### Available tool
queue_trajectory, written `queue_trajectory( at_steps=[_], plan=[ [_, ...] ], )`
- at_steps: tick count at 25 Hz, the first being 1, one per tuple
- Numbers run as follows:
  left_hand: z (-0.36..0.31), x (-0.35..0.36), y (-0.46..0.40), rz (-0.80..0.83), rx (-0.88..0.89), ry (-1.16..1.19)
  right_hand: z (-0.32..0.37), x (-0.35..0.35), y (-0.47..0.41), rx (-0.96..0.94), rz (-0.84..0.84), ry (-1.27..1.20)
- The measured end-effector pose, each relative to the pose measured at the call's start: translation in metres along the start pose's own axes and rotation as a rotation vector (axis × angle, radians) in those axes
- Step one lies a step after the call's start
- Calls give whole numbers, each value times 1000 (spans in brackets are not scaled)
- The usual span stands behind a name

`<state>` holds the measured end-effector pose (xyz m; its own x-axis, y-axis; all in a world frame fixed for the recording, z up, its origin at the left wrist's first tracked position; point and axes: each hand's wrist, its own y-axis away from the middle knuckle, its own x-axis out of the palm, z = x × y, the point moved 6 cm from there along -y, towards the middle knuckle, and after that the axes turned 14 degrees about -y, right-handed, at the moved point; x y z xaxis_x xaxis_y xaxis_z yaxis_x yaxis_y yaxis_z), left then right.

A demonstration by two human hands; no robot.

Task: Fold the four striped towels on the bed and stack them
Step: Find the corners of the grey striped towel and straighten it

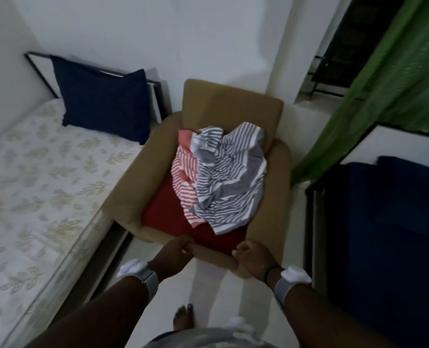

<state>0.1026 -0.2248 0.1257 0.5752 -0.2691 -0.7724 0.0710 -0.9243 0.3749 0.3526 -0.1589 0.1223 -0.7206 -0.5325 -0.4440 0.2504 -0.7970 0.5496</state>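
Towels [221,177] lie crumpled in a heap on the red seat [168,217] of a tan armchair [236,104], not on the bed. The heap shows grey-and-white striped cloth on top and to the right, and red-and-white striped cloth under it to the left; how many towels it holds cannot be told from the tangle. The pile leans toward the chair's right arm and reaches back to the backrest, with the front and left of the seat bare.

The left hand [175,249] grips the chair's front edge, fingers curled over the tan rim at the left of the seat. The right hand [251,254] grips the same front edge further right, fingers curled round it; a green band sits at that wrist. Each wrist also carries a grey strap with a white block on it. Neither hand touches the towels.

The bed [40,187] stands just left of the chair, its mattress printed with pale leaves. A navy pillow [103,104] stands upright at its head against a dark metal frame. To the right is a dark blue surface [384,237], seemingly another bed, though the dim light makes that unsure. A green curtain [384,91] hangs above it. A bare foot [183,320] stands on the pale floor below the chair.
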Motion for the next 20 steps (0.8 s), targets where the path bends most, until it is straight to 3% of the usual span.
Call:
queue_trajectory(
  at_steps=[7,11,20],
  plan=[
    [48,-25,-65,25,-79,102,48,33,-60,25,5,-21],
    [47,-8,-115,172,-156,220,40,19,-117,46,23,8],
    [47,6,-198,108,-246,279,43,-15,-237,48,71,54]
  ],
)
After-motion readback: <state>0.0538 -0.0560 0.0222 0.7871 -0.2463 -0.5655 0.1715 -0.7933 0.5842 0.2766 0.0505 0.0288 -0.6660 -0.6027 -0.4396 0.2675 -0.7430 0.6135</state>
